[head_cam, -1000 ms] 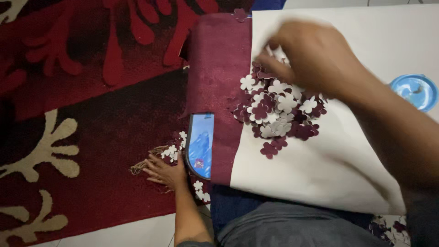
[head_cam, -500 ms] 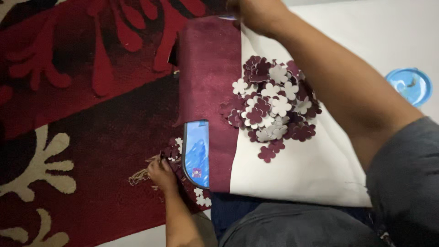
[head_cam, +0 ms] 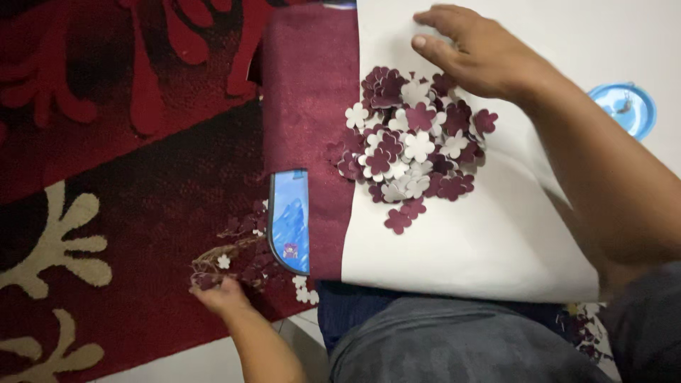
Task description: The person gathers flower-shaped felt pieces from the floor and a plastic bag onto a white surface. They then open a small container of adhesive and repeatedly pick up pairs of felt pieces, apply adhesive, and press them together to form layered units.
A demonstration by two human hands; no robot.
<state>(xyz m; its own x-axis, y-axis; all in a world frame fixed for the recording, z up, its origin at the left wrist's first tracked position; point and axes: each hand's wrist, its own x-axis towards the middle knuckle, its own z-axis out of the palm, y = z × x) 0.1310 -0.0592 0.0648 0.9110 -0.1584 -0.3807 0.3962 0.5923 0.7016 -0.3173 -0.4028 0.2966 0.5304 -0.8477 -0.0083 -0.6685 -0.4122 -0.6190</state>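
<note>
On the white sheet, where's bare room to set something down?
The white sheet is bare along its near edge, below the flower cutouts, and at far right past the right hand. The middle is crowded with cutouts.

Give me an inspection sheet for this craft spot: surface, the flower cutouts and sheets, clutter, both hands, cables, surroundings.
Surface: dark red carpet with red and cream shapes, pale floor at the bottom edge.
Job's things: pile of maroon and white flower cutouts on a white sheet, which overlaps a maroon sheet.
Clutter: loose cutouts and a twiggy sprig on the carpet; a blue curved card at the maroon sheet's edge; a blue round lid at the right.
Hands: left hand on the sprig's end; right hand flat on the white sheet above the pile.
Cables: nothing seen.
Surroundings: the person's grey-clad lap below.
</note>
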